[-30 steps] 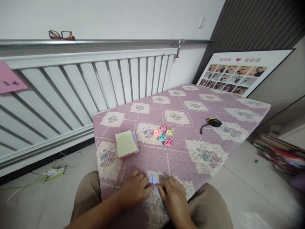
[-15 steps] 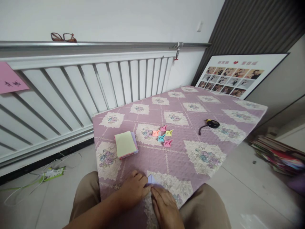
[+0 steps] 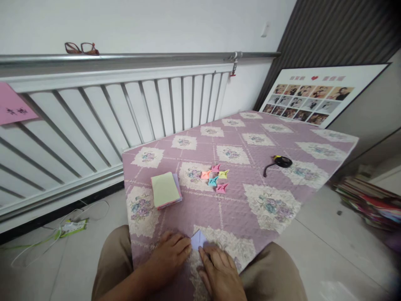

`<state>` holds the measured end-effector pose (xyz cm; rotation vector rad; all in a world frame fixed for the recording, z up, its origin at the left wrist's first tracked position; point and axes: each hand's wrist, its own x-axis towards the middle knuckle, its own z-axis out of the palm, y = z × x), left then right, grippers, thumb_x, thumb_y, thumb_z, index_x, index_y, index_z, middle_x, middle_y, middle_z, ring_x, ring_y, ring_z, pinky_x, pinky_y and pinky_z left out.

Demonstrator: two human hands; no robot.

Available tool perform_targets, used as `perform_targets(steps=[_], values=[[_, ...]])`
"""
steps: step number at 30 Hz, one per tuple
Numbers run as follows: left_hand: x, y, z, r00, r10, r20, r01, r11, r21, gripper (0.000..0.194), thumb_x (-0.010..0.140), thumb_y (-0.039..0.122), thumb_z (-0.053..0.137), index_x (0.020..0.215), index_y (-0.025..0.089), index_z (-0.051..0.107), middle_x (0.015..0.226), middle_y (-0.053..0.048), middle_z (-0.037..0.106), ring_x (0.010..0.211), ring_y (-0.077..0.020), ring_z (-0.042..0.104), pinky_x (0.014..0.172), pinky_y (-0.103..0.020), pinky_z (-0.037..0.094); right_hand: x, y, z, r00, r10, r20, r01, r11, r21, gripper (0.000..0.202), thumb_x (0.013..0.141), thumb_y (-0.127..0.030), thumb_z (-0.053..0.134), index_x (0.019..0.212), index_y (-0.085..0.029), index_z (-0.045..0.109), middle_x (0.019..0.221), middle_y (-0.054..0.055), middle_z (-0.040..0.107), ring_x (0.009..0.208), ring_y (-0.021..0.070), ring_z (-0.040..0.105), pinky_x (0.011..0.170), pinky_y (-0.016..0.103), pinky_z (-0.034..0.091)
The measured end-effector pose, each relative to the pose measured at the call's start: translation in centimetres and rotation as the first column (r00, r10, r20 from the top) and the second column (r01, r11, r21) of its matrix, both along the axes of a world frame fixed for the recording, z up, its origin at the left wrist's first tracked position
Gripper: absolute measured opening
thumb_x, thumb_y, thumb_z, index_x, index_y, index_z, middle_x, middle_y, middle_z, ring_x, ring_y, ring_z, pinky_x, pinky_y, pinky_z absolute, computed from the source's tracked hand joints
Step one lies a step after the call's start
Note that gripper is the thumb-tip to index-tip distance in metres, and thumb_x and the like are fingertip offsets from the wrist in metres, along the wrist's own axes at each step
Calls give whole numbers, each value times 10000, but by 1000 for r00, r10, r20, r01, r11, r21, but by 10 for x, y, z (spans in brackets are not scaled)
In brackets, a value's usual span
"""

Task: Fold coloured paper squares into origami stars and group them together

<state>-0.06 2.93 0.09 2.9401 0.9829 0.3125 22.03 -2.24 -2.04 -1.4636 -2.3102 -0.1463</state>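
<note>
A small piece of folded lilac paper lies on the tablecloth near the front edge, its pointed end facing away from me and a crease line down its middle. My left hand rests at its left side, fingers bent and close together, fingertips holding the paper's edge. From the lower right, my right hand presses the bottom of the paper with its fingertips; the thumb is tucked below. Farther out stands a group of several small folded paper figures in pink, orange, yellow and blue. A stack of square coloured paper, pale yellow on top, sits to the left.
The table has a purple floral cloth. A black coiled object with a strap lies toward the right. Behind are a white radiator, a pipe holding glasses, and a photo board. A power strip lies on the floor.
My left hand has shifted left and flattened somewhat, uncovering more of the lilac paper. My right hand stays near the paper's lower edge. The view has turned slightly.
</note>
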Motion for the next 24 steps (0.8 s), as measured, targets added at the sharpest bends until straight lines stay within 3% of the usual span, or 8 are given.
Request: perform_targets(steps=[8,12,17,20,24], values=[[-8,-5,-16,994,88,67,-91,995,37,235,984,187,475,1187,210,591,1225,-28,638,1142,-201,507,994,-373,324,24,-2,-8,1000,17,-15,-16,999,52,353,837,-188,630,1189,-209,624,1106,81,704,995,267,647,866,379,469],[2,0,-8,985,160,59,-156,985,-70,140,948,199,541,1055,217,628,1114,-7,666,1042,-199,547,929,-364,360,28,7,5,995,-11,-101,1,995,-101,306,805,-155,682,1104,-220,669,1033,76,709,936,256,659,821,364,510],[14,13,4,974,218,-59,-224,964,-142,106,913,297,610,913,193,627,996,-19,654,960,-220,554,872,-374,381,27,33,30,990,-20,-141,-30,939,-342,250,764,-108,717,986,-221,703,914,53,698,877,235,661,770,327,527],[16,20,6,972,210,-103,-224,963,-150,132,898,324,632,893,193,627,978,-22,650,936,-220,555,846,-363,388,28,43,37,995,25,-101,-62,922,-383,181,765,-91,707,898,-214,700,895,49,688,871,225,661,741,298,519],[15,24,4,974,196,-114,-210,969,-129,152,891,348,642,914,199,623,973,-20,649,928,-223,552,850,-369,381,29,44,32,997,82,1,-78,943,-324,91,796,-139,693,864,-199,686,858,56,677,832,229,658,718,304,518]])
